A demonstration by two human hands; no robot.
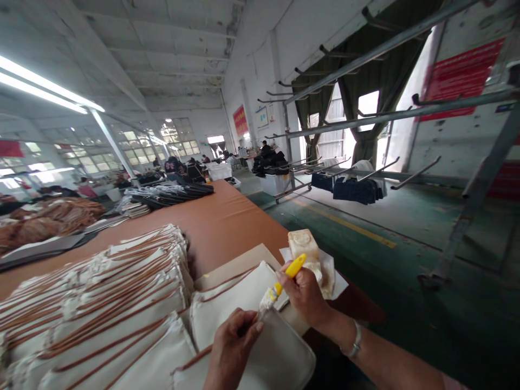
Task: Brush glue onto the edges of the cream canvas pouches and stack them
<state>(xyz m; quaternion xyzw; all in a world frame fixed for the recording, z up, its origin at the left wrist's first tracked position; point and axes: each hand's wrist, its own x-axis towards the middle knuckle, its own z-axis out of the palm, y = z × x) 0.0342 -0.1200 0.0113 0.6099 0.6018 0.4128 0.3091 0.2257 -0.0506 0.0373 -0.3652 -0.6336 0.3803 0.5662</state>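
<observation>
My right hand (306,297) is closed around the yellow handle of a glue-smeared brush (296,265). The pale bristles point down and left, at the edge of an off-white leather-like panel (284,352). Thumb and fingers of my left hand (233,344) pinch that panel's upper edge, just below the bristles. Behind it lies another off-white panel (231,298) with a brown strip along one edge. To the left, rows of similar brown-trimmed panels (134,292) overlap in a thick pile. Beyond my right hand stands a stained, cut-open plastic container (303,244), with whitish residue on it.
The brown-covered table (227,216) runs away from me, its right edge beside a green floor. Dark stacked pieces (174,194) and brown bundles (52,216) lie farther left. A metal rack (406,114) with projecting arms stands at right. People sit in the distance.
</observation>
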